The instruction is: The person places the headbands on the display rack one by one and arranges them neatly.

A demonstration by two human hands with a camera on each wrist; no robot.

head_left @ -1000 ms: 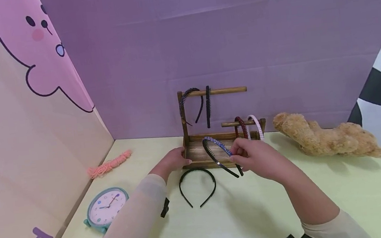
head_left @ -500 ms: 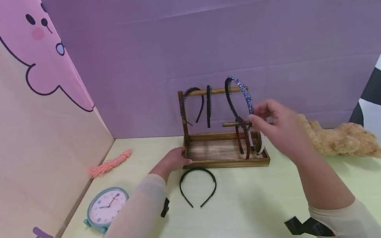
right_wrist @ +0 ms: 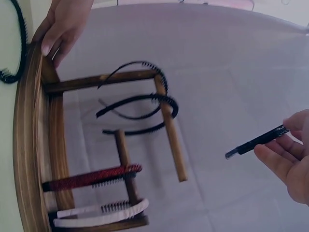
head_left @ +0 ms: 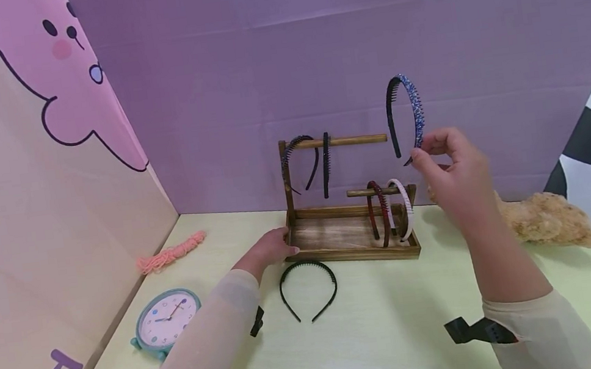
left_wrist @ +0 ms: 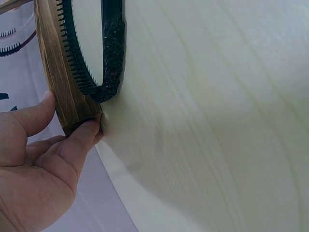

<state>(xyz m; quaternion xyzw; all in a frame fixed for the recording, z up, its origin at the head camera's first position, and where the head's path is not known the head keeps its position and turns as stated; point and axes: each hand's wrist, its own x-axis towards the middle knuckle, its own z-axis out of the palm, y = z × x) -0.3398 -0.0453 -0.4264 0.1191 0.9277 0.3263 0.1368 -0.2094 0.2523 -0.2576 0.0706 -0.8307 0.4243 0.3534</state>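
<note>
My right hand pinches one leg of a blue glittery toothed headband, held up to the right of the upper bar's free end. In the right wrist view that headband shows nearly edge-on. My left hand grips the left end of a wooden headband rack, thumb on one side and fingers on the other. Two black headbands hang on the rack's upper bar. A dark red headband and a pale pink one hang on the lower bar. Another black headband lies before the tray.
A teal alarm clock lies left of my left forearm, with a coral yarn bundle behind it. On the right is a tan furry plush, partly hidden by my right arm. A purple backdrop stands behind the rack.
My right hand has lifted the blue headband from in front of the tray, up and right, past the lower bar to beside the upper bar's end. My left hand stays on the rack.
</note>
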